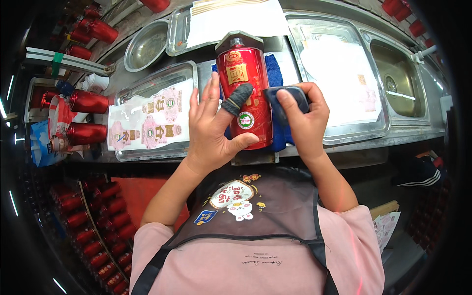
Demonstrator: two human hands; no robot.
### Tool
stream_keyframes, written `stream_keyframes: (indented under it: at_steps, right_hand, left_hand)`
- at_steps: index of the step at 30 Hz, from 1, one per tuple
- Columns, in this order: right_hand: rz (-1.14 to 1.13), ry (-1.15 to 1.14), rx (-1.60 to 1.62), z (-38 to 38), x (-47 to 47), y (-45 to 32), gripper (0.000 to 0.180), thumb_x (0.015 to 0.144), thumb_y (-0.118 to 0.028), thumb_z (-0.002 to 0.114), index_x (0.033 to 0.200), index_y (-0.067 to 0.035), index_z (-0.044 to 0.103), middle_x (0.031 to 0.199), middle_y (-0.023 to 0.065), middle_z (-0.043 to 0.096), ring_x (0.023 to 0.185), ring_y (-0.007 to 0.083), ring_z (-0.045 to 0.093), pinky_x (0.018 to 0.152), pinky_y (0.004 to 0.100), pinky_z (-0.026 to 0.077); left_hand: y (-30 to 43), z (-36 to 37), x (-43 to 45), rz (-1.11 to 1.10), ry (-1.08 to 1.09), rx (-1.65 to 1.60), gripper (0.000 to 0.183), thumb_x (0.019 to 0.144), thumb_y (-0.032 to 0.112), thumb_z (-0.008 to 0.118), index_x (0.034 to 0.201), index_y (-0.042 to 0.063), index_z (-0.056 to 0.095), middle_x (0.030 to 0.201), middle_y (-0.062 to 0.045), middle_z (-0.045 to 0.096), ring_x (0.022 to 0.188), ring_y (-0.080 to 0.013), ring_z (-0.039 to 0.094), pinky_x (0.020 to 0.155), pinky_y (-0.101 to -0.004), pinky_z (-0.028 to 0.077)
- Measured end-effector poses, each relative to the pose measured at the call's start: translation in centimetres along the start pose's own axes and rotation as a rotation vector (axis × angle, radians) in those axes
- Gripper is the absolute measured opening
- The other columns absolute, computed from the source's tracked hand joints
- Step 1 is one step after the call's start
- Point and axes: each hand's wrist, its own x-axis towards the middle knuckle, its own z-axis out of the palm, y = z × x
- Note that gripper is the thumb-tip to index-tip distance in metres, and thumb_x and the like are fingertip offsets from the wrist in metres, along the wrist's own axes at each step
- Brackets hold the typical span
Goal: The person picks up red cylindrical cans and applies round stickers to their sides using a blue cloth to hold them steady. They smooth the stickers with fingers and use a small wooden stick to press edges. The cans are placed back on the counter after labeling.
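Observation:
A glossy red bottle [241,105] with gold characters and a round green-and-white emblem lies on a dark blue cloth [273,72], its neck toward the far side. My left hand [214,127] is spread along the bottle's left side. A dark knitted cover with a band around it wraps its index finger, which rests on the printed face; the thumb is near the lower end. In my right hand [308,118] is a dark, flat, flexible scraper [289,99], pinched between thumb and fingers, with its edge at the bottle's right side.
To the left, a metal tray [155,155] carries printed transfer sheets [147,121]. Another tray [383,127] with white sheets [339,81] is at right, beside a sink [394,81]. A metal bowl [146,46] stands behind. Red bottles [87,134] line the left.

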Motion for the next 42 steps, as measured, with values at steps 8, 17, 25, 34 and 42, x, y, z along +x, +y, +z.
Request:
stream_keyframes:
  at_steps: [8, 17, 25, 34, 42]
  right_hand:
    - [0.092, -0.005, 0.184, -1.0, -0.2, -1.3, 0.015, 0.091, -0.012, 0.074, 0.093, -0.003, 0.061, 0.082, 0.0001, 0.064, 0.074, 0.0044, 0.058, 0.067, 0.0198, 0.047]
    - [0.141, -0.011, 0.263, -1.1, -0.7, -1.3, 0.015, 0.091, -0.011, 0.074, 0.093, -0.004, 0.061, 0.082, -0.0001, 0.064, 0.073, 0.0041, 0.058, 0.065, 0.0190, 0.047]
    - [0.157, -0.019, 0.294, -0.6, -0.7, -1.5, 0.016, 0.090, -0.012, 0.074, 0.092, -0.004, 0.061, 0.081, 0.0000, 0.064, 0.073, 0.0039, 0.058, 0.065, 0.0187, 0.047]
    - [0.094, -0.109, 0.180, 0.7, -0.4, -3.0, 0.016, 0.090, -0.011, 0.074, 0.094, -0.002, 0.062, 0.083, 0.0002, 0.064, 0.075, 0.0043, 0.058, 0.067, 0.0199, 0.047]
    - [0.061, -0.119, 0.089, 1.0, 0.4, -2.2, 0.017, 0.090, -0.013, 0.074, 0.095, -0.002, 0.062, 0.083, 0.0012, 0.064, 0.075, 0.0051, 0.058, 0.067, 0.0212, 0.047]
  left_hand:
    - [0.8, -1.9, 1.9, 0.134, -0.046, 0.224, 0.064, 0.078, 0.069, 0.067, 0.115, 0.017, 0.076, 0.151, -0.034, 0.037, 0.133, -0.0522, 0.043, 0.111, -0.0664, 0.023]
    - [1.2, -2.3, 1.9, 0.213, -0.069, 0.231, 0.054, 0.078, 0.066, 0.067, 0.105, 0.020, 0.077, 0.152, -0.033, 0.037, 0.134, -0.0517, 0.042, 0.108, -0.0696, 0.024]
    - [-0.4, -2.1, 3.2, 0.213, -0.022, 0.286, 0.050, 0.087, 0.067, 0.058, 0.112, 0.029, 0.076, 0.153, -0.030, 0.037, 0.133, -0.0513, 0.044, 0.109, -0.0692, 0.023]
    - [-2.5, -0.8, 2.9, 0.089, -0.032, 0.062, 0.051, 0.095, 0.065, 0.047, 0.119, 0.029, 0.073, 0.159, -0.028, 0.029, 0.140, -0.0497, 0.038, 0.114, -0.0668, 0.016]
    - [-3.3, 0.2, -0.2, -0.093, 0.023, -0.206, 0.053, 0.098, 0.063, 0.045, 0.130, 0.029, 0.068, 0.160, -0.027, 0.028, 0.145, -0.0435, 0.034, 0.113, -0.0679, 0.014]
